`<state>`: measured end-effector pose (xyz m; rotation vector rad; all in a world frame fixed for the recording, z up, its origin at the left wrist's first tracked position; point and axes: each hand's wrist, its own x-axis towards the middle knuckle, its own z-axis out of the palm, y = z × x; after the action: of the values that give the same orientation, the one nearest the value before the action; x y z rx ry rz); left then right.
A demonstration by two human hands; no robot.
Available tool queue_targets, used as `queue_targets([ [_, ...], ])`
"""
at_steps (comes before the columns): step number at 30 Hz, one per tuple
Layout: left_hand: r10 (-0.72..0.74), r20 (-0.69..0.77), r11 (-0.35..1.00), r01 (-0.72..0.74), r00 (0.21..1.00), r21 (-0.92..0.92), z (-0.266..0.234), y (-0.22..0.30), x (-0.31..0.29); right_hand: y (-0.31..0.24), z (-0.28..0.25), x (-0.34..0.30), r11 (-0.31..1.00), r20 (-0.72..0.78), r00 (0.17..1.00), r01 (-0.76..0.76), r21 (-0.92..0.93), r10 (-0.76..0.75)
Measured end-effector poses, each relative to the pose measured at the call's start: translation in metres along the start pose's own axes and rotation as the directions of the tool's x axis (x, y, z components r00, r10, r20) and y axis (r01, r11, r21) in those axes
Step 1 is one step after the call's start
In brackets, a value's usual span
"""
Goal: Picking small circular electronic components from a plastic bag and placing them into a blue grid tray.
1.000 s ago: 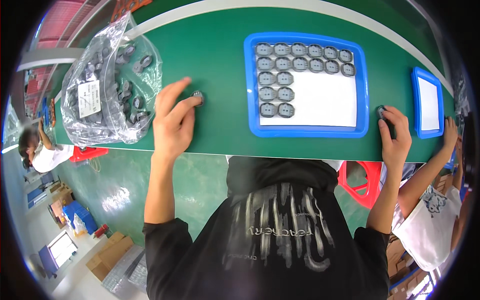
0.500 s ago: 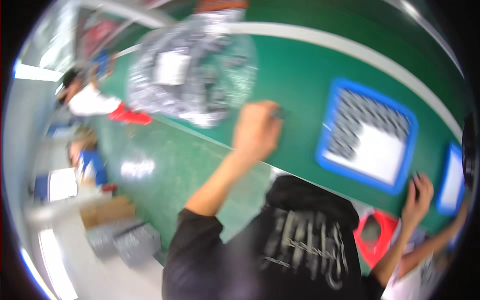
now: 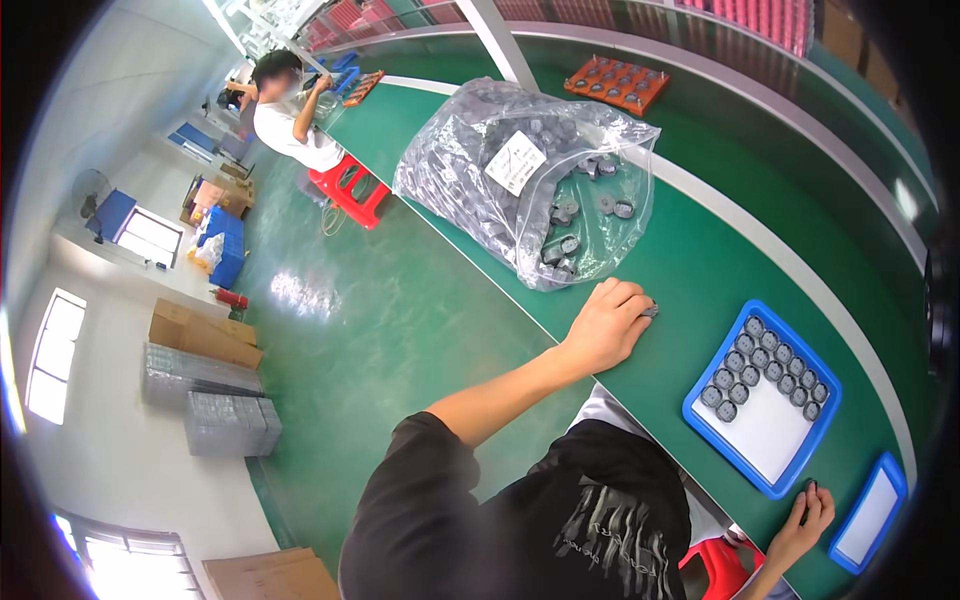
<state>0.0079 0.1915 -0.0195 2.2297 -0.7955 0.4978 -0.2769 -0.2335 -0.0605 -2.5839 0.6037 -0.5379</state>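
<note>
My left hand (image 3: 605, 328) is closed at the table edge, just below the mouth of a clear plastic bag (image 3: 470, 150). Its fingertips pinch a small grey round plastic part (image 3: 650, 310). Beside the lower right corner of a blue tray (image 3: 697, 413), my right hand (image 3: 806, 520) has thumb and fingers together on a small dark part (image 3: 810, 485), mostly hidden. Inside the tray, several grey round parts (image 3: 773, 371) stand in slanting rows on a white base; its lower portion is bare white. More such parts fill the bag, some loose near its opening.
A second blue tray (image 3: 850, 558) with a white base lies at the far right. An orange tray (image 3: 615, 83) of round parts sits behind the bag. Red stools (image 3: 350, 190) flank the green table (image 3: 700, 260). A co-worker (image 3: 295, 125) sits at the far left.
The view has turned and sharpened, so bag, tray and hands appear shifted right and lower. Both hands remain closed on small parts.
</note>
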Motion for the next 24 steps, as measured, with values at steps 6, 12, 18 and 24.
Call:
queue_targets([
  [6,0.059,0.021,0.997,-0.060,0.998,0.049,-0.004,-0.001,0.003,-0.015,0.000,0.003,0.998,-0.043,0.998,0.047,-0.043,-0.049],
  [12,0.121,0.026,0.987,-0.123,0.992,0.108,-0.002,-0.003,0.001,-0.031,0.001,0.007,0.999,-0.038,0.998,0.042,0.014,-0.042],
  [18,0.135,-0.015,0.990,-0.134,0.991,0.048,-0.005,-0.005,-0.010,-0.023,0.003,0.004,0.997,-0.076,0.996,0.052,0.052,-0.048],
  [24,0.133,0.024,0.991,-0.133,0.991,0.025,-0.009,0.002,-0.008,-0.031,-0.005,-0.002,0.997,-0.066,0.997,0.046,0.060,-0.042],
])
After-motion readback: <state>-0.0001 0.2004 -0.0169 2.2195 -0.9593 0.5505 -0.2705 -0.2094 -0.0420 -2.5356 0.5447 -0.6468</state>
